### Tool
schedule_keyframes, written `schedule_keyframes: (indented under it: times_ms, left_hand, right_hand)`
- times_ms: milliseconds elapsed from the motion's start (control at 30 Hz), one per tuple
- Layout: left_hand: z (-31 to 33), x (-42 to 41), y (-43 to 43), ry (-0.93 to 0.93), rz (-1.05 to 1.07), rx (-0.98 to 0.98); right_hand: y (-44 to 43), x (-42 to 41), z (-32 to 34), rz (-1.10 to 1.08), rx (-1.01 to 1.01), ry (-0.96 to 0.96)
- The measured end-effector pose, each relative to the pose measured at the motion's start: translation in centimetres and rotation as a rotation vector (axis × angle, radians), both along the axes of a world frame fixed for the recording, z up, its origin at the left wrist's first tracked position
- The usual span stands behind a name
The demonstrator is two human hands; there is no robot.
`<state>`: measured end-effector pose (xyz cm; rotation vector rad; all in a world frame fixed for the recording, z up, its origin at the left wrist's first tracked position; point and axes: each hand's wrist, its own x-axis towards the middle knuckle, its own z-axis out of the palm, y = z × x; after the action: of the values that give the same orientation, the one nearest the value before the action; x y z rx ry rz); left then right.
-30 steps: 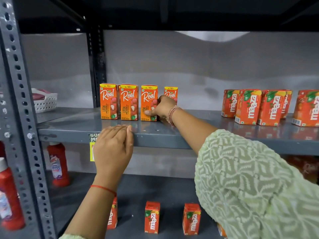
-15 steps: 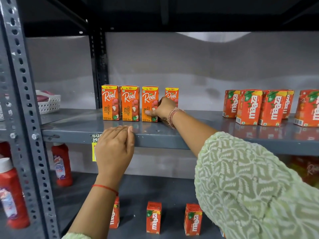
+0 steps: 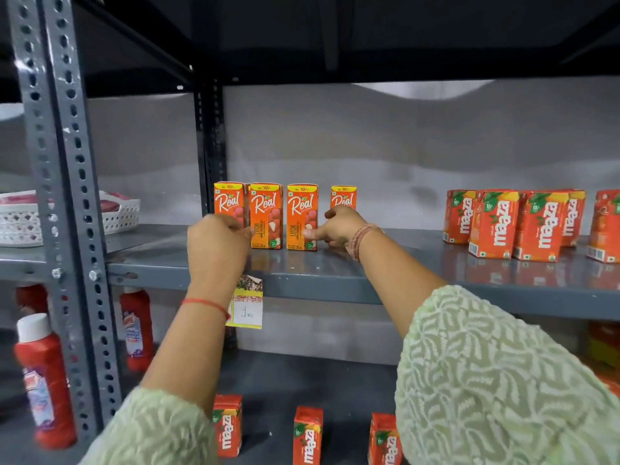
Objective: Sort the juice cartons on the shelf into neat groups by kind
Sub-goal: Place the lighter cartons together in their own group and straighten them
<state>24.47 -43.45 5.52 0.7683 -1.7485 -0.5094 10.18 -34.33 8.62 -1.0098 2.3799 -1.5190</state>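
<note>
Four orange Real litchi cartons stand upright in a row at the left of the grey middle shelf (image 3: pixel 369 275). My left hand (image 3: pixel 216 245) curls around the lower part of the leftmost Real carton (image 3: pixel 229 199). The second Real carton (image 3: pixel 265 211) stands free. My right hand (image 3: pixel 339 226) sits between the third Real carton (image 3: pixel 302 209) and the fourth Real carton (image 3: pixel 344 196), thumb pressed on the third one's front; it hides the fourth one's lower half. A group of red Maaza cartons (image 3: pixel 493 226) stands at the shelf's right.
Three more Maaza cartons (image 3: pixel 307 437) stand on the lower shelf. Red bottles (image 3: pixel 43 380) fill the lower left. A white basket (image 3: pixel 120 214) sits left, beyond the perforated upright post (image 3: pixel 63 196). A paper price tag (image 3: pixel 246 310) hangs from the shelf edge.
My left hand has risen from the shelf's front edge to the leftmost Real carton, uncovering the price tag. My right hand stays at the third carton.
</note>
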Motion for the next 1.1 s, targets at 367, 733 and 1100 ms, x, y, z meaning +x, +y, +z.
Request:
schedule_keyframes:
  times_ms: [367, 733, 1100]
  left_hand:
    - [2.6, -4.1, -3.8, -0.397, 0.094, 0.07]
    - [1.6, -5.4, -3.3, -0.331, -0.064, 0.081]
    - [1.9, -5.9, -3.2, -0.39, -0.226, 0.083]
  right_hand:
    - [-1.6, -0.3, 0.0, 0.002, 0.116, 0.081]
    - [0.6, -0.9, 0.4, -0.079, 0.098, 0.091]
    - [3.3, -2.6, 0.3, -0.174, 0.132, 0.122]
